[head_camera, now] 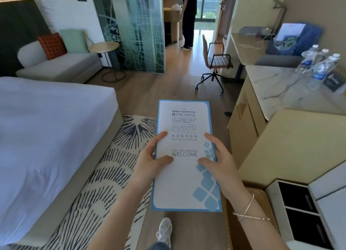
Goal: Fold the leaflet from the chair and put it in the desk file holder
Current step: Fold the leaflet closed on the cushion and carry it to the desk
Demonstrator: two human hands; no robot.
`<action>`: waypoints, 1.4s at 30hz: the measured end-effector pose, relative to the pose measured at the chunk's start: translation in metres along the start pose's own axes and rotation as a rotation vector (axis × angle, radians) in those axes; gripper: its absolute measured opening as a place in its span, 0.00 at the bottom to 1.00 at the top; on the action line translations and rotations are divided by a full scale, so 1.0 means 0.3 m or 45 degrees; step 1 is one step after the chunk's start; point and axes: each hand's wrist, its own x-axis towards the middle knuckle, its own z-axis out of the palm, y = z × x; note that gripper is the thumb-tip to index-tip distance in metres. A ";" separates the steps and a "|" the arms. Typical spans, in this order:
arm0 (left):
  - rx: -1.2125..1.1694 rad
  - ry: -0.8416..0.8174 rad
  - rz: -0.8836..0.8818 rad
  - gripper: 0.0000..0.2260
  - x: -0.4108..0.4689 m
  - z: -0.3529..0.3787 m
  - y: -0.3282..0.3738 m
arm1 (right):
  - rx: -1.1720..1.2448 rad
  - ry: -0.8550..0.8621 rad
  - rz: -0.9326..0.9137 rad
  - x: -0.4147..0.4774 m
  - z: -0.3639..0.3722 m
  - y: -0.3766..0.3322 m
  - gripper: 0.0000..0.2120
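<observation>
- The leaflet [184, 156] is held in the air in front of the person, over the wooden floor [142, 92], between the bed [46, 137] and the cabinet [280, 137].
- It looks folded into a long narrow shape, white with a blue border, and the words "WELCOME" and "Guest Service Directory" are readable on its front.
- The left hand [149, 160] grips the left edge of the leaflet, with the thumb lying on the front.
- The right hand [220, 160] grips the right edge in the same way, thumb on the printed side; thin bracelets are on this wrist.
- The chair [215, 62] stands well ahead, just beside the tabletop [249, 47] at the right wall.
- A blue file holder [297, 38] with papers stands on that tabletop, well apart from the leaflet.
- Water bottles [318, 66] stand on the marble top of the cabinet.
- Another person [189, 17] stands in the far doorway.
</observation>
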 end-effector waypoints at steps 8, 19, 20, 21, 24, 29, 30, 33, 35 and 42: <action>-0.033 -0.066 -0.012 0.29 0.853 0.015 0.027 | 0.023 0.038 -0.032 0.807 -0.030 -0.019 0.29; 0.010 -0.193 -0.041 0.28 1.890 0.226 0.105 | 0.025 0.192 -0.012 1.771 -0.221 -0.118 0.30; -0.001 -0.189 -0.048 0.28 1.983 0.256 0.092 | 0.022 0.196 -0.006 1.863 -0.251 -0.112 0.30; -0.009 -0.180 -0.054 0.28 2.076 0.287 0.081 | 0.018 0.196 -0.001 1.955 -0.284 -0.108 0.30; -0.003 -0.169 -0.045 0.28 2.346 0.389 0.078 | 0.029 0.180 0.000 2.231 -0.381 -0.112 0.29; -0.014 -0.157 -0.018 0.28 2.817 0.571 0.141 | 0.048 0.146 0.003 2.721 -0.556 -0.191 0.30; -0.018 -0.157 -0.014 0.28 2.900 0.603 0.155 | 0.050 0.139 -0.001 2.805 -0.584 -0.209 0.30; -0.028 -0.140 -0.019 0.29 3.120 0.691 0.185 | 0.054 0.135 0.008 3.033 -0.663 -0.243 0.29; -0.023 -0.140 -0.022 0.29 3.261 0.734 0.190 | 0.057 0.155 0.017 3.174 -0.706 -0.251 0.30; 0.021 -0.181 -0.037 0.29 3.779 0.848 0.157 | 0.050 0.222 0.014 3.667 -0.824 -0.227 0.30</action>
